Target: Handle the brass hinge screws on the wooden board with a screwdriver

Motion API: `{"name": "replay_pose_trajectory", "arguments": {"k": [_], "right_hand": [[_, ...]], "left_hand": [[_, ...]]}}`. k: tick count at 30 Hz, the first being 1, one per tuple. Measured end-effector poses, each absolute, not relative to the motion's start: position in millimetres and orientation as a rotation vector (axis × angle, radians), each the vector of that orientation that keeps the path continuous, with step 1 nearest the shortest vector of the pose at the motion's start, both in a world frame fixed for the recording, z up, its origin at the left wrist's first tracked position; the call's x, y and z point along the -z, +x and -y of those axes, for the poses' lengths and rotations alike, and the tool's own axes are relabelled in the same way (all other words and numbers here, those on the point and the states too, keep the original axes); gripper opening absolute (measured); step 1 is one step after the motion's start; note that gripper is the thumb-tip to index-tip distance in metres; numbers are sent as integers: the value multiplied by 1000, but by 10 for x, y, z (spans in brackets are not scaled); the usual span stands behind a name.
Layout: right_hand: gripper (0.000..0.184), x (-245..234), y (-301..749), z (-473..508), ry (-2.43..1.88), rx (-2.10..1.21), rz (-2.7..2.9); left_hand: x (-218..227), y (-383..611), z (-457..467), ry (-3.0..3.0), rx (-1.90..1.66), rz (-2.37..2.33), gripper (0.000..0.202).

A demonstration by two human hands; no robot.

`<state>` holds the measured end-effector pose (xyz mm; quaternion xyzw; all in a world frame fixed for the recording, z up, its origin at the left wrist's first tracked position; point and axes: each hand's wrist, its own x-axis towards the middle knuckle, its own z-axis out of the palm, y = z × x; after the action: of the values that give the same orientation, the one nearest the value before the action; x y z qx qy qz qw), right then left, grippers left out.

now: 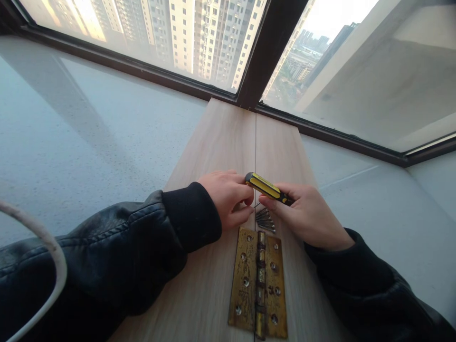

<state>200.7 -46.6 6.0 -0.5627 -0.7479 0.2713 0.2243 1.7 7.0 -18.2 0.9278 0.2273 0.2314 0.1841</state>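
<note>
A brass hinge (259,285) lies open across the seam of two wooden boards (213,156). Just above it sits a small pile of several silver screws (265,220). My right hand (308,216) grips a yellow-and-black screwdriver (267,188), which lies tilted across my fingers. My left hand (228,197) is closed with its thumb and fingertips pinching at the screwdriver's thin metal tip (256,205), right over the screws. Whether a screw sits between those fingers is hidden.
The boards rest on a pale speckled windowsill (89,142) that runs to a dark-framed window (249,80) with high-rise buildings outside. A white cable (53,251) loops in at the lower left. Both my arms wear black jacket sleeves.
</note>
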Motion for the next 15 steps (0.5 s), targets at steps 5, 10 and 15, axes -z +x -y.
{"name": "replay_pose_trajectory", "arguments": {"k": [5, 10, 15], "right_hand": [[28, -45, 2029, 476, -1539, -728, 2076], [30, -22, 2071, 473, -1582, -615, 2045], [30, -15, 2136, 506, -1629, -521, 1987]], "left_hand": [[177, 12, -68, 2648, -589, -617, 24], [179, 8, -66, 2690, -532, -611, 28], [172, -3, -49, 2722, -528, -594, 28]]}}
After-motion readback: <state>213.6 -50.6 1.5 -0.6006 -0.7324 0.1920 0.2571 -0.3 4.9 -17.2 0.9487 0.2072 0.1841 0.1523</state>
